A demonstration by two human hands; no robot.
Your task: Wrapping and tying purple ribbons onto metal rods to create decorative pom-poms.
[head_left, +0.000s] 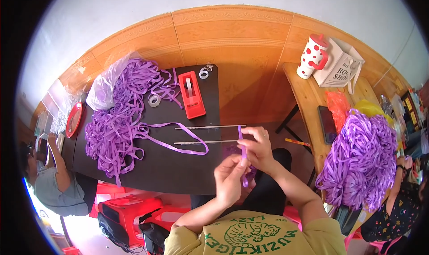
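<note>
My left hand (229, 178) is closed in a pinch on a purple ribbon (244, 153) just past the table's right edge. Slightly higher, my right hand (258, 148) has its fingers bent around the same ribbon. Two thin metal rods, an upper one (210, 127) and a lower one (208, 142), lie side by side and stick out over the edge. The ribbon runs across their right-hand tips. A loop of purple ribbon (176, 147) lies around the lower rod, coming from a large tangled heap of purple ribbon (111, 136) on the left.
On the dark table (156, 170) stand a red tape dispenser (192, 95) and clear tape rolls (154, 101). A wooden table (308, 134) at right holds another ribbon pile (357, 161), a phone (327, 125), a dotted tumbler (313, 57) and a tote bag (337, 67). People sit at both sides.
</note>
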